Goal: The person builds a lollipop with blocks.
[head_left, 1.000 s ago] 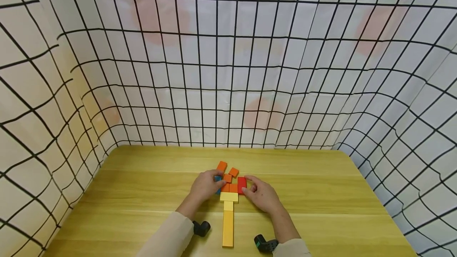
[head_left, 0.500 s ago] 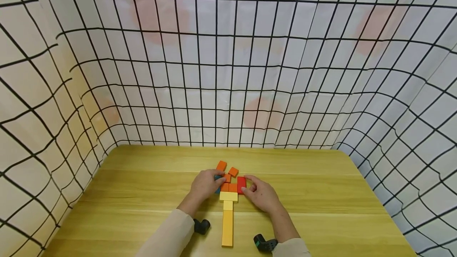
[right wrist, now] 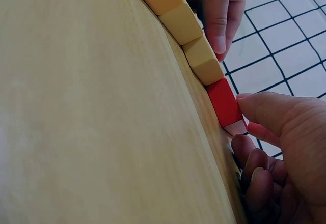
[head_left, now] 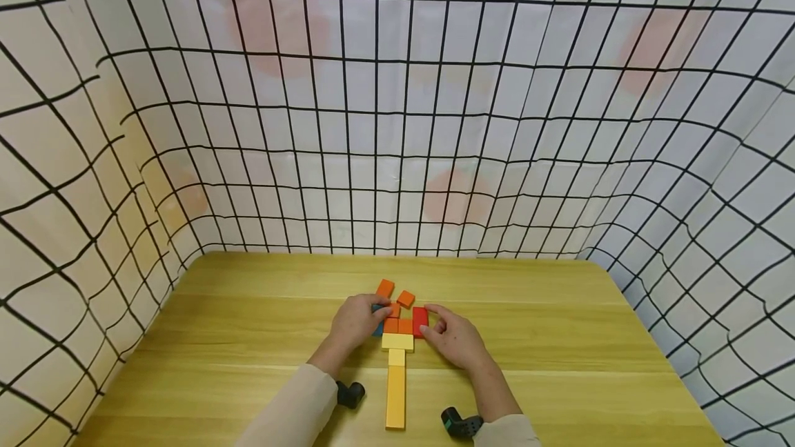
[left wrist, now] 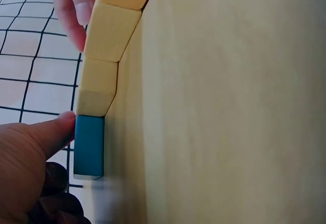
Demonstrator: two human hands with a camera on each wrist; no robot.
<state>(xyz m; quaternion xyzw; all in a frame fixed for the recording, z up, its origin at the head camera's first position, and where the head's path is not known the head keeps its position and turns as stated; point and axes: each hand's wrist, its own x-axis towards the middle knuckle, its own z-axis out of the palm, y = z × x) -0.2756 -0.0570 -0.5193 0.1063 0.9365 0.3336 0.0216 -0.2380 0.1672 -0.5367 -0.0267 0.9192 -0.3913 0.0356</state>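
In the head view my left hand (head_left: 355, 321) grips a blue block (head_left: 377, 328), with its thumb and forefinger over the block's far part. Much of the blue block is hidden under these fingers. My right hand (head_left: 458, 340) holds a red block (head_left: 420, 322) between thumb and forefinger. Two orange square blocks (head_left: 398, 326) lie side by side between the blue and red ones. Another orange block (head_left: 395, 310) sits just beyond, beside the left fingertips. A pale yellow block (head_left: 397, 342) lies crosswise below them, followed by a small yellow block (head_left: 397, 357) and a long yellow block (head_left: 395, 397).
Farther back lie an orange oblong block (head_left: 385, 287) and a tilted orange square block (head_left: 406, 299). A wooden table (head_left: 559, 336) carries everything. White sheeting with a black wire grid (head_left: 397, 116) rises around its back and sides. Black wrist devices (head_left: 350, 395) sit beside both forearms.
My left thumb has slid slightly away from the person, over the near edge of the orange block. My right hand and the red block stay in place.
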